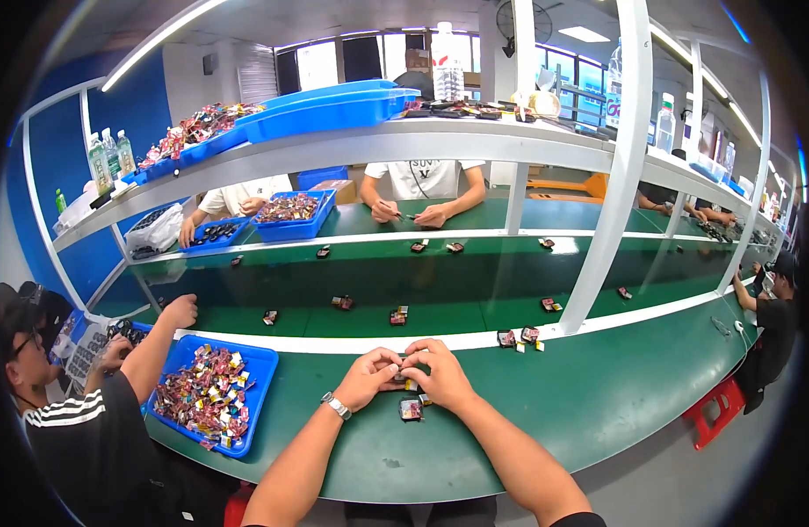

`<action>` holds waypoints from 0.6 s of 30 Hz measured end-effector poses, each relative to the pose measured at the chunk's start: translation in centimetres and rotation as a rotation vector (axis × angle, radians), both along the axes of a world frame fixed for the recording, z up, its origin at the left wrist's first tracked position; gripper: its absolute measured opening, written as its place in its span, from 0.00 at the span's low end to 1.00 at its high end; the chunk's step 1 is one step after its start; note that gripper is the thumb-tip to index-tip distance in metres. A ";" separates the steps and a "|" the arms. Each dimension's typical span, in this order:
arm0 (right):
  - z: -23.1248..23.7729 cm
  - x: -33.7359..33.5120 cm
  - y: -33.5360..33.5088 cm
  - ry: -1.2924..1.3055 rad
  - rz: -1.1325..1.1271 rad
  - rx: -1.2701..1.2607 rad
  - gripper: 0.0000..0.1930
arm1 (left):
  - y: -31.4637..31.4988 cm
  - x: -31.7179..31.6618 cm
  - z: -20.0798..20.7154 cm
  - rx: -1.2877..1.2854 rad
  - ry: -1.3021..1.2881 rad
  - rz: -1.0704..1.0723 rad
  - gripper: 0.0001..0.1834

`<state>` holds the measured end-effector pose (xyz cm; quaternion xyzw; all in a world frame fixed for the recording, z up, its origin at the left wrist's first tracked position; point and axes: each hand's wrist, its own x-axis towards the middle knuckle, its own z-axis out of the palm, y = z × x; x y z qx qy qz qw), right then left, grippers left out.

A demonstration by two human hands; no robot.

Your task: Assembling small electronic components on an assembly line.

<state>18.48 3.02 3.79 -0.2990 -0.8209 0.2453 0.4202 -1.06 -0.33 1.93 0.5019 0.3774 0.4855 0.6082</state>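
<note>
My left hand (368,379), with a metal watch at the wrist, and my right hand (443,378) meet over the green bench top. Both are closed, fingertips pinched together around a small part with a yellow tab (411,385); the fingers hide most of it. Just below them on the bench lies a small dark-and-red module (411,409) with a pale label, touched by neither hand. To the left of my left hand stands a blue tray (266,386) heaped with similar small red, white and yellow parts.
Beyond a white rail, several modules lie on the green conveyor belt (475,307). Two modules (519,337) rest on the rail, near a white post (602,211). An overhead shelf (501,140) carries blue trays and bottles. Co-workers sit left (88,430), opposite (422,189) and far right (769,316).
</note>
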 end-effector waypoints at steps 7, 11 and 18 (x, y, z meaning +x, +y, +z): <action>-0.1 0.3 0.0 0.183 0.129 -0.280 0.07 | 0.1 -0.1 -0.1 -0.040 -0.034 -0.018 0.03; 0.0 0.5 -0.1 0.073 0.113 -0.135 0.07 | 0.0 0.0 -0.2 -0.043 0.001 0.007 0.03; -0.4 0.1 -0.5 -0.043 -0.030 0.053 0.06 | 0.0 0.3 -0.2 -0.018 -0.006 0.023 0.05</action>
